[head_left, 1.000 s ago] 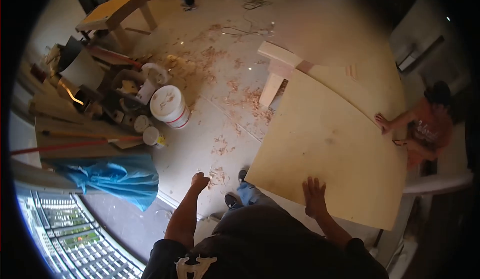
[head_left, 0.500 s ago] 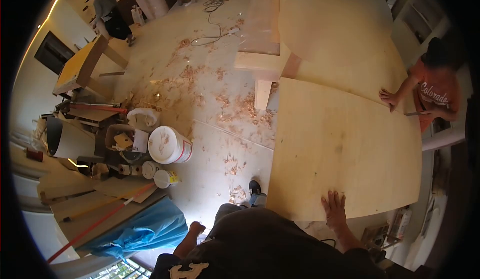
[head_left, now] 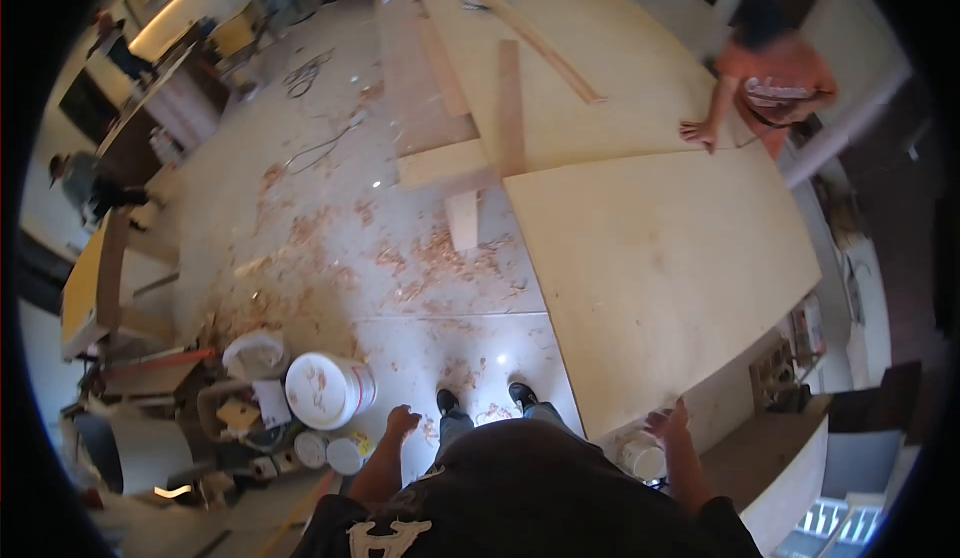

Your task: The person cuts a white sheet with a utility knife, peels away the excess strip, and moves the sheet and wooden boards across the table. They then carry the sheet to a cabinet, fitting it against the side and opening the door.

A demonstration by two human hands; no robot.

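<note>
Our right hand has left the top of the wooden sheet for its near edge, baring that spot. We cannot tell its grip, nor that of our left hand

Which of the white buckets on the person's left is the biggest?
The big bucket with the red marking on its side; the two small ones near it are clearly narrower.

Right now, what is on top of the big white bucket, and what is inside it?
A few reddish-brown shavings lie on the lid of the bucket. What is inside cannot be seen, because the lid covers it.
</note>
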